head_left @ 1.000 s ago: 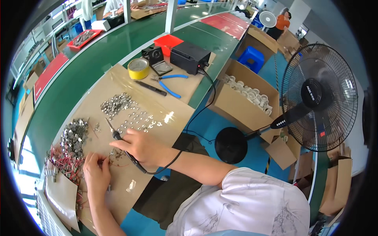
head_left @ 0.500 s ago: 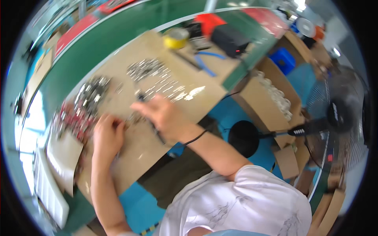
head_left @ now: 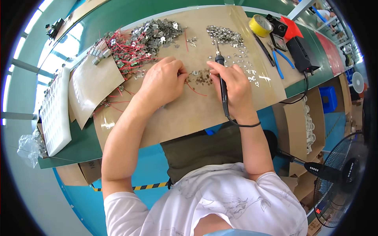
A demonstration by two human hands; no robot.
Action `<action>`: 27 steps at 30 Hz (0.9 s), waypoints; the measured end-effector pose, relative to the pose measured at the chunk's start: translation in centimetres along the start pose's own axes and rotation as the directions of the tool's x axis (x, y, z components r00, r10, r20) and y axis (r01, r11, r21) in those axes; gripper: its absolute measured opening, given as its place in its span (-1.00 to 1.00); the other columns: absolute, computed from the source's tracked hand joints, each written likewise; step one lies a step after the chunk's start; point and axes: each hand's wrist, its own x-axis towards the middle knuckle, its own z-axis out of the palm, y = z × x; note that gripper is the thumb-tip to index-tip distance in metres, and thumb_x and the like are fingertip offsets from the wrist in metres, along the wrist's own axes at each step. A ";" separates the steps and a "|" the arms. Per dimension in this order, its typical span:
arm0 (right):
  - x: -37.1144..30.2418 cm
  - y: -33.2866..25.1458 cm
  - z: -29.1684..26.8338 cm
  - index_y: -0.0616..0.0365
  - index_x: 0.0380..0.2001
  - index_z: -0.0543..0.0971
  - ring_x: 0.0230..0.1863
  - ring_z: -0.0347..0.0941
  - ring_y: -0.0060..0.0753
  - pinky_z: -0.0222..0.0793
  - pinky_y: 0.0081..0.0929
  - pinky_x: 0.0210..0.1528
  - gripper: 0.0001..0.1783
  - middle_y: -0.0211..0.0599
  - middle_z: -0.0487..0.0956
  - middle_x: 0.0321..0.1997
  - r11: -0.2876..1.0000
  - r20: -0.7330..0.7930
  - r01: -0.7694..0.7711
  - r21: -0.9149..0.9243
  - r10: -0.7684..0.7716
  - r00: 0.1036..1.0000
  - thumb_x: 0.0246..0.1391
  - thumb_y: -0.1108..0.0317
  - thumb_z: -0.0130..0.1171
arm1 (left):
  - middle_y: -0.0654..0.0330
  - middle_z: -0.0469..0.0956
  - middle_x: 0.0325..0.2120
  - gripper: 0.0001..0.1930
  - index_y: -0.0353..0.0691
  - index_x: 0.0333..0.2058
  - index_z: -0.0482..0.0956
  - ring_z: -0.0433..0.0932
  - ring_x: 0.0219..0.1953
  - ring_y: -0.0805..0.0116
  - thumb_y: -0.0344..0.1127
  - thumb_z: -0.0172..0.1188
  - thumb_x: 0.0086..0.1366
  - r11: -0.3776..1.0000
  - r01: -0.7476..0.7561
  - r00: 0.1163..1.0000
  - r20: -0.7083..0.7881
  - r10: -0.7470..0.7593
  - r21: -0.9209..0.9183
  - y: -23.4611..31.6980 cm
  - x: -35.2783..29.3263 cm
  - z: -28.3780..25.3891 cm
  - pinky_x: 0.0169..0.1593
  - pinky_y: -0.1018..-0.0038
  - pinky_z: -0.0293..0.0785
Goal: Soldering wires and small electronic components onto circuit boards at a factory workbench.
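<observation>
My right hand grips a soldering iron by its black handle, the metal tip pointing away from me toward the far side of the table. The iron's cord runs down past my wrist. My left hand rests on the brown paper, thumb and fingers pinched together. A thin red wire comes out from its fingertips. Between the hands lies a patch of small brown bits. Beyond them are a pile of small silver parts and loosely spread silver pieces.
A heap of metal parts with red wires lies at the far left, beside a paper sheet and a white tray. Blue-handled pliers, yellow tape and a black box stand right. A fan is below.
The view has turned and sharpened, so the table now lies straighter before me. Both hands have come to either side of the brown bits; the iron stays in my right hand.
</observation>
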 end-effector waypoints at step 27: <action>-0.1 0.1 -0.5 0.21 0.11 0.65 -0.41 0.61 -0.35 0.47 -0.50 -0.29 -0.59 -0.23 0.75 -0.26 0.994 -0.119 0.073 0.079 -0.063 0.991 0.18 0.63 0.37 | -0.05 0.63 -0.30 -0.83 -0.32 -0.23 0.59 0.68 -0.22 -0.02 -0.40 0.36 0.28 0.997 0.038 0.956 -0.294 -0.016 0.071 -0.9 0.7 -1.4 -0.10 0.15 0.61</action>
